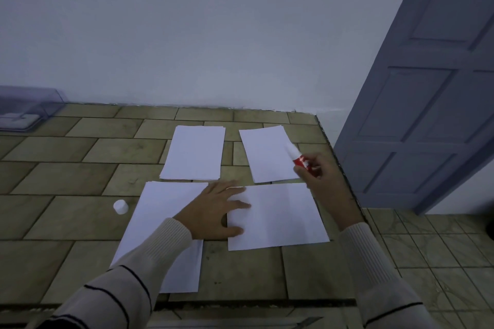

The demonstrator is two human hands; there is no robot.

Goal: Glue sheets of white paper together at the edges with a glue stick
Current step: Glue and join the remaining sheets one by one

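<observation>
Several white paper sheets lie on a tiled counter [80,181]. A near-right sheet [283,216] lies flat under the straight fingers of my left hand [216,211], which presses its left edge. My right hand [320,176] grips a red glue stick [303,161], its white tip raised over the far-right sheet [267,155]. A stack of paper [196,152] lies at the far middle, and a larger sheet [160,222] lies near left, partly under my left arm. The white glue cap [120,206] stands on the counter left of that sheet.
A clear plastic box [26,108] sits at the far left against the white wall. The counter's right edge [344,179] drops to a tiled floor. A grey-blue door [427,88] stands open on the right.
</observation>
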